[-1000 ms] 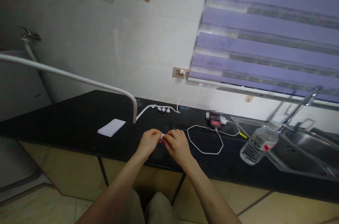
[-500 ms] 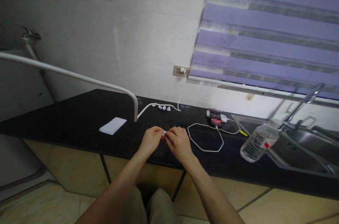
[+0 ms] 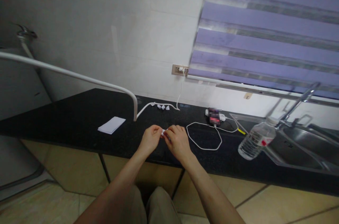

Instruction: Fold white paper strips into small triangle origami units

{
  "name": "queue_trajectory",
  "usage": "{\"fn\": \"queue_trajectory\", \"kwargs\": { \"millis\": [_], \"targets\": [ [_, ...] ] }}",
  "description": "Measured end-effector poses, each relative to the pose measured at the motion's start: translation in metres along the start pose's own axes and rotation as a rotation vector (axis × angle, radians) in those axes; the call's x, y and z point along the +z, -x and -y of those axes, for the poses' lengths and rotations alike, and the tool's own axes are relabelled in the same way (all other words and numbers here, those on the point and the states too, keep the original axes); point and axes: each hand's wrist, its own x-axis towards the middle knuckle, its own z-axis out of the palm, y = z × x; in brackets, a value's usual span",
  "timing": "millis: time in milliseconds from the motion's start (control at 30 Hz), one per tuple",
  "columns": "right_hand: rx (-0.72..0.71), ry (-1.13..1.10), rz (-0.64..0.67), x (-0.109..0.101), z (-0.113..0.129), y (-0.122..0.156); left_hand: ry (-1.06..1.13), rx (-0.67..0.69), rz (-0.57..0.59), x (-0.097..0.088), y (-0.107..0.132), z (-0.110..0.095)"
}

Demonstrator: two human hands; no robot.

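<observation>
Over the front of the black countertop, my left hand (image 3: pixel 150 139) and my right hand (image 3: pixel 178 141) meet, fingers pinched together. Between their fingertips is a small folded piece of white paper (image 3: pixel 163 132), mostly covered by the fingers. To the left lies a stack of white paper sheets (image 3: pixel 111 125). Beyond my hands, several small folded white paper pieces (image 3: pixel 163 107) sit in a row near the wall, beside a white cable.
A white cable (image 3: pixel 203 149) loops right of my hands to a phone-like device (image 3: pixel 214 117), blurred out. A clear water bottle (image 3: pixel 256 138) stands by the steel sink (image 3: pixel 286 146). A white tube (image 3: pixel 79 78) crosses the left side. A wall socket (image 3: pixel 180 70) holds a plug.
My fingers have shifted slightly around the small paper, and a little more of its white shows. The whole view has moved a little; the other things stay in place.
</observation>
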Motion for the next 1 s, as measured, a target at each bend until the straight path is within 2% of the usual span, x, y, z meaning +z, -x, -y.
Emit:
{"fn": "queue_trajectory", "kwargs": {
  "millis": [267, 533, 833, 1000],
  "targets": [
    [-0.033, -0.018, -0.004, -0.001, -0.003, 0.002, 0.047, -0.032, 0.013, 0.002, 0.0, 0.004],
    [0.006, -0.007, -0.047, -0.001, -0.004, 0.001, -0.016, 0.01, 0.009, 0.002, 0.002, 0.012],
    [-0.029, -0.008, -0.026, -0.003, -0.007, 0.0, 0.085, -0.038, 0.09, 0.003, 0.005, 0.005],
    [-0.037, -0.014, -0.02, -0.001, -0.009, 0.001, 0.091, -0.041, 0.086, 0.004, 0.007, 0.001]
  ]
}}
